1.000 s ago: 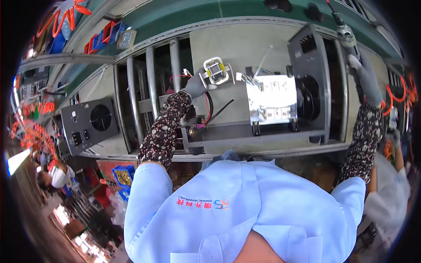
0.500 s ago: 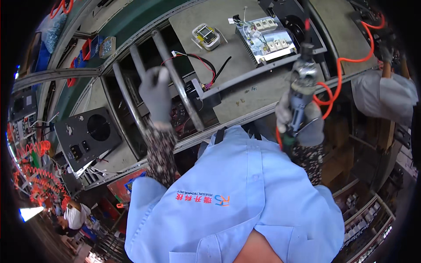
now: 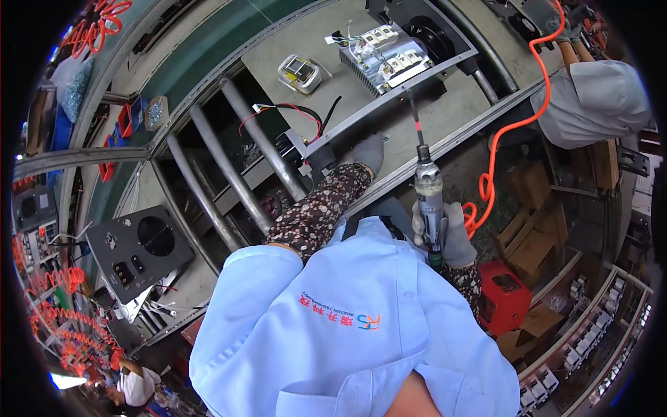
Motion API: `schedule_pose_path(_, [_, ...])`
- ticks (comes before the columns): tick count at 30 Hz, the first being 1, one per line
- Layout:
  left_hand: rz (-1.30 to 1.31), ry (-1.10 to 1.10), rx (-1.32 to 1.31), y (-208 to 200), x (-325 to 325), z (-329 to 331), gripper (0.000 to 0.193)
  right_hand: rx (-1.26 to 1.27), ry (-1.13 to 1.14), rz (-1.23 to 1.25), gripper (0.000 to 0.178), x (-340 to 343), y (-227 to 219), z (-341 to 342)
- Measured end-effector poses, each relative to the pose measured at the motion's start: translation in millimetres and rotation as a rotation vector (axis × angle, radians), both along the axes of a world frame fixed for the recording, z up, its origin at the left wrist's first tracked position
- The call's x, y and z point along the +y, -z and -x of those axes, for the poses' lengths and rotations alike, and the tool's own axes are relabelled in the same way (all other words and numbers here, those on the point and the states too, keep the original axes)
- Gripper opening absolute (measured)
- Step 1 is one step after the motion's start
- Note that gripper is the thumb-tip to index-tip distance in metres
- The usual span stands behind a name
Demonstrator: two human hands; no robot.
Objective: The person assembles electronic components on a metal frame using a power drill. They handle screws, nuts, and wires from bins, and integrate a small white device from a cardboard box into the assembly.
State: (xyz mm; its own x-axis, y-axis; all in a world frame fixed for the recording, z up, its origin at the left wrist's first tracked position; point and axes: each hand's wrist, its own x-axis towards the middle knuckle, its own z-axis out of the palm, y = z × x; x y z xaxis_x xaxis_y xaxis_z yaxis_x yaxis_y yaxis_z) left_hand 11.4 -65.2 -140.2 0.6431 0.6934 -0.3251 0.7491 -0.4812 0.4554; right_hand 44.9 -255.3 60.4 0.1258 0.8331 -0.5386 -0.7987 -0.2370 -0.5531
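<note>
My right hand (image 3: 455,236), in a grey glove, is wrapped round an air screwdriver (image 3: 429,198). Its long bit points away from me, with the tip close to the front edge of a grey metal chassis (image 3: 382,97). On the bench just in front of that chassis is my gloved left hand (image 3: 369,153), beside a few tiny screws (image 3: 386,138); its fingers are mostly hidden. A finned heat sink (image 3: 361,73) with white-topped modules sits on the chassis. Left of it stands a small transformer (image 3: 300,74). Red and black wires (image 3: 306,112) trail from the chassis's left end.
An orange air hose (image 3: 495,149) loops at the right. Metal rollers (image 3: 260,139) span the gap left of the bench plate. A dark panelled unit (image 3: 140,251) lies farther left, near parts bins (image 3: 132,117). Another person's sleeve (image 3: 590,101) shows at the right.
My left hand has moved right, from over the rollers down to the bench by the chassis. The screwdriver has shifted left, its bit now against or near the chassis edge. The whole view has shifted too.
</note>
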Motion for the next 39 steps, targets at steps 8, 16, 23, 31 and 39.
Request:
schedule_pose_path(8, [0.885, -0.447, -0.589, -70, -2, 39, 0.018, -0.37, -0.314, 0.185, 0.042, -21, -10, -3])
schedule_pose_path(16, [1.503, -0.819, -1.3, -136, -11, 80, 0.021, -0.495, -0.387, 0.256, 0.04, -29, -11, 7])
schedule_pose_path(23, [1.333, -0.784, -1.348, -159, -17, 84, 0.02, -0.499, -0.415, 0.245, 0.043, -30, -14, 8])
schedule_pose_path(31, [0.874, -0.441, -1.178, -180, -15, 100, 0.02, -0.14, -0.474, 0.133, 0.04, -38, -18, 0])
schedule_pose_path(39, [0.834, -0.409, -1.104, -204, -1, 112, 0.019, -0.491, -0.426, 0.021, 0.043, -26, -17, 15])
